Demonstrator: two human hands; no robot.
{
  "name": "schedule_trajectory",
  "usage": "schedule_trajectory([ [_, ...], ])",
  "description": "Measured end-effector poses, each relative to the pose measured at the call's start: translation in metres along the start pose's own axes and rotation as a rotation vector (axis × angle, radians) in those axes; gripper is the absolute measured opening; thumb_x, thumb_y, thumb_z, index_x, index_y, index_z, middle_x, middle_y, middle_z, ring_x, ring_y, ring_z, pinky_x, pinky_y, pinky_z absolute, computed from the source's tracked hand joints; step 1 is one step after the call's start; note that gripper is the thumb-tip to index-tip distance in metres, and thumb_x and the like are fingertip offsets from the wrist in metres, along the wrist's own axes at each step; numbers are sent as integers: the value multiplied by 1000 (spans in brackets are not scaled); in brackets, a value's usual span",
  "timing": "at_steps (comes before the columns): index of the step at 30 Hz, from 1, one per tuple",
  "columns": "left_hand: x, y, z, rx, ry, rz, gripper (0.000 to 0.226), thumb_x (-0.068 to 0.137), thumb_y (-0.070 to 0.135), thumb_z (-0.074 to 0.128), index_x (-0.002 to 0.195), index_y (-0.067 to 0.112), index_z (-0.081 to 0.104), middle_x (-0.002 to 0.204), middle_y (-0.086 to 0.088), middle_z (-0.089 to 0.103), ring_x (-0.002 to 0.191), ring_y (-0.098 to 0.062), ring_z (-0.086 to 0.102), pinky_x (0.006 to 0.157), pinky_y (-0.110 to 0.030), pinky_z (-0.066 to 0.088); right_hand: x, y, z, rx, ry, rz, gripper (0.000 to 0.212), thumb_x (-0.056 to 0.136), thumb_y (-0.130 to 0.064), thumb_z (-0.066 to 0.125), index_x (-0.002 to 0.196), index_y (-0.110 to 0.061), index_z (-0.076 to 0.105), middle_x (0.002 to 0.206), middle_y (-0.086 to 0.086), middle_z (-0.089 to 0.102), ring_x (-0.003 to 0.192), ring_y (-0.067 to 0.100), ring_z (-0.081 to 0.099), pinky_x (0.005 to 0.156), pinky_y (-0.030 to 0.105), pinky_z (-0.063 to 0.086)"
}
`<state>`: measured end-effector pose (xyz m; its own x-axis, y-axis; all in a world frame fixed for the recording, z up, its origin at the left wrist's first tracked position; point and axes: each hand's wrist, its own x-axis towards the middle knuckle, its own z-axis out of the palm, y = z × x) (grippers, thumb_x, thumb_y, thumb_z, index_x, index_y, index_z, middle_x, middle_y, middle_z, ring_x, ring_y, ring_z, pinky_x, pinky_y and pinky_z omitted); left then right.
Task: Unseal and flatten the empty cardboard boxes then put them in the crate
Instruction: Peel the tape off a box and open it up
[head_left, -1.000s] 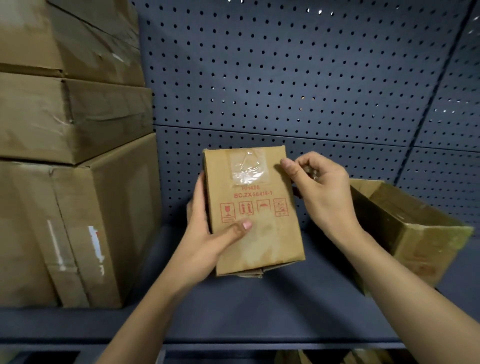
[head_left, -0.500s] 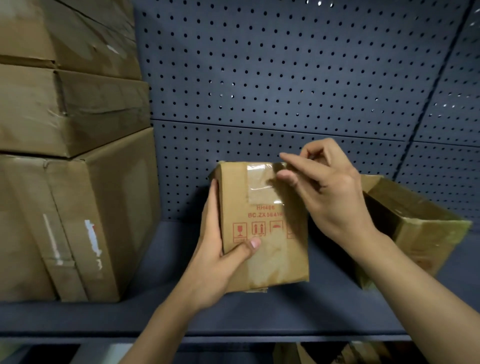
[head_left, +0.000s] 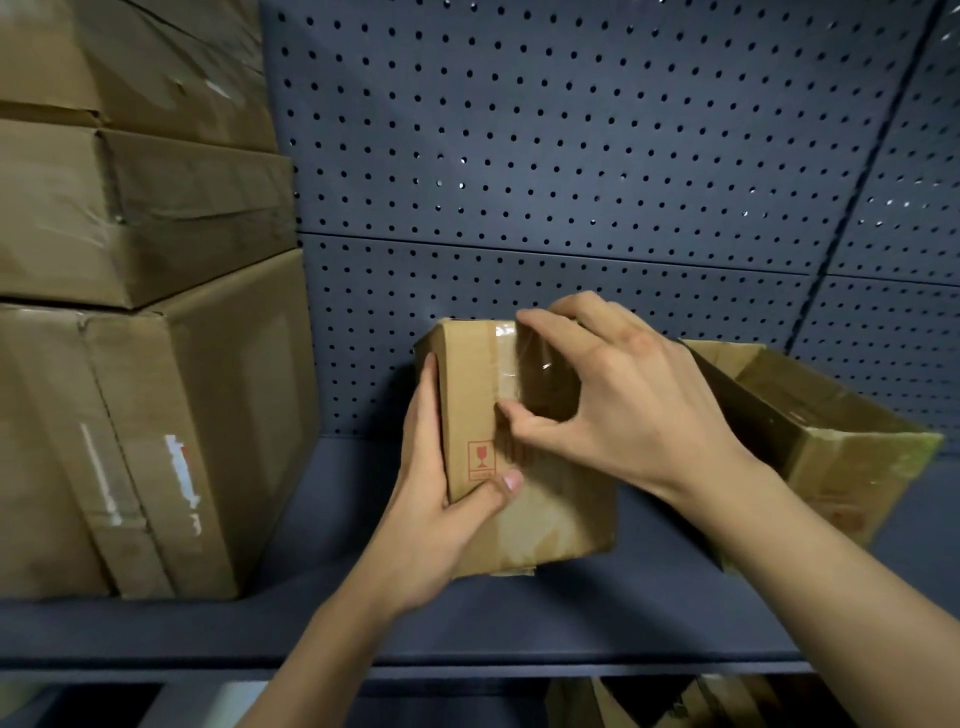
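Note:
A small brown cardboard box (head_left: 545, 519) with red handling symbols stands upright on the dark shelf (head_left: 467, 613). Clear tape (head_left: 506, 353) runs over its top edge and down the front. My left hand (head_left: 441, 499) grips the box's left side, thumb pressed on the front face. My right hand (head_left: 618, 395) lies over the upper front of the box, fingertips at the top edge and thumb curled against the tape strip. No crate is in view.
Three large sealed cartons (head_left: 135, 405) are stacked at the left. An open-topped cardboard box (head_left: 841, 457) sits on the shelf at the right, just behind my right wrist. A blue pegboard wall (head_left: 571, 156) backs the shelf. More cardboard (head_left: 675, 701) shows below the shelf edge.
The box has been lowered onto the shelf and tilted back. My right hand moved from the box's top right corner across the front and now covers the taped area.

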<state>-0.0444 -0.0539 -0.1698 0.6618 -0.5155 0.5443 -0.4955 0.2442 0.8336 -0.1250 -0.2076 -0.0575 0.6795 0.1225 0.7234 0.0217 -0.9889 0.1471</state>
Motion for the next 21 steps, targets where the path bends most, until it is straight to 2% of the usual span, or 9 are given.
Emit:
schedule_trajectory([
  [7, -3, 2, 1, 15, 2, 6, 101, 81, 46, 71, 151, 56, -2, 162, 18, 15, 148, -13, 25, 118, -50, 29, 0, -9, -3, -70, 35, -16, 67, 75, -60, 58, 125, -17, 65, 105, 1, 64, 90, 24, 65, 56, 32, 53],
  [10, -3, 2, 1, 19, -2, 11, 101, 82, 46, 71, 151, 56, -2, 162, 19, 14, 148, -12, 25, 118, -50, 29, -3, -10, 0, -97, 48, -18, 66, 77, -57, 58, 126, -13, 65, 106, 4, 65, 87, 25, 67, 52, 32, 52],
  [15, -5, -3, -3, 14, -4, 23, 101, 83, 44, 71, 151, 55, -3, 163, 17, 14, 149, -14, 23, 118, -52, 27, -11, -11, 5, -44, 5, -33, 65, 84, -60, 49, 137, -22, 50, 125, 6, 62, 91, 27, 69, 54, 36, 57],
  [18, -5, -4, -3, 8, 4, 23, 102, 82, 48, 72, 151, 55, -2, 163, 16, 15, 149, -14, 24, 118, -53, 27, -15, -10, 5, -7, -45, -46, 54, 82, -67, 46, 122, -32, 41, 143, 7, 53, 87, 29, 71, 57, 37, 58],
  [21, -3, -4, -3, -3, 8, 16, 103, 79, 57, 74, 150, 58, -1, 162, 15, 17, 148, -16, 26, 117, -54, 28, -19, -8, 13, 52, -39, -31, 45, 84, -69, 43, 111, -33, 44, 151, 9, 46, 86, 32, 71, 57, 42, 60],
])
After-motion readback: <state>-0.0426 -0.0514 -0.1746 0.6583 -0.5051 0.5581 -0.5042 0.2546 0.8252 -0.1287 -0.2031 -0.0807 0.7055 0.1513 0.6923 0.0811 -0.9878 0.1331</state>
